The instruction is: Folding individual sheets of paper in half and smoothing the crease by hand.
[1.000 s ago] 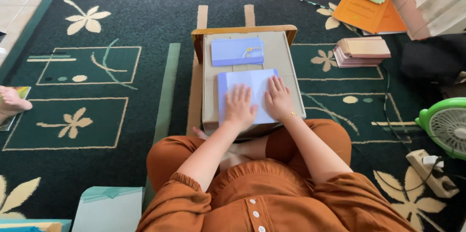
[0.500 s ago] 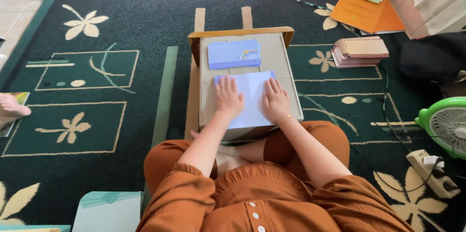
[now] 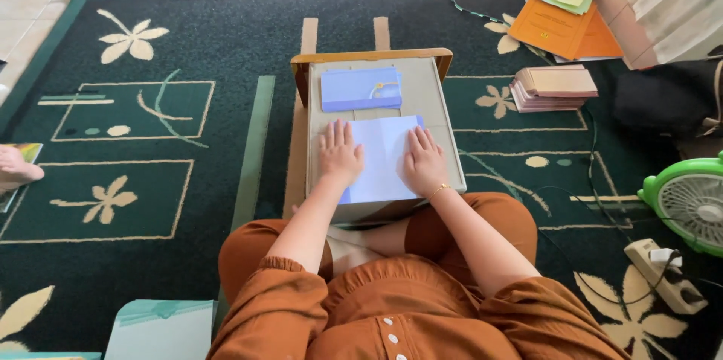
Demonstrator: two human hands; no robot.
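Observation:
A pale blue sheet of paper (image 3: 382,155) lies flat on a small grey lap table (image 3: 433,96) with a wooden rim. My left hand (image 3: 339,154) presses flat on the sheet's left part, fingers spread. My right hand (image 3: 425,160) lies flat on its right part, a thin bracelet at the wrist. Beyond the sheet, a stack of blue paper (image 3: 361,88) with a small yellow loop on it rests at the table's far end.
A green patterned rug (image 3: 151,141) covers the floor. Pinkish booklets (image 3: 553,87) and orange and green papers (image 3: 565,13) lie at the right back. A green fan (image 3: 689,202) and a power strip (image 3: 669,276) sit right. Another person's foot (image 3: 15,170) shows at the left edge.
Both hands have slid apart and slightly up across the blue sheet, now flat and spread wider. The foot at the left edge has shifted a little.

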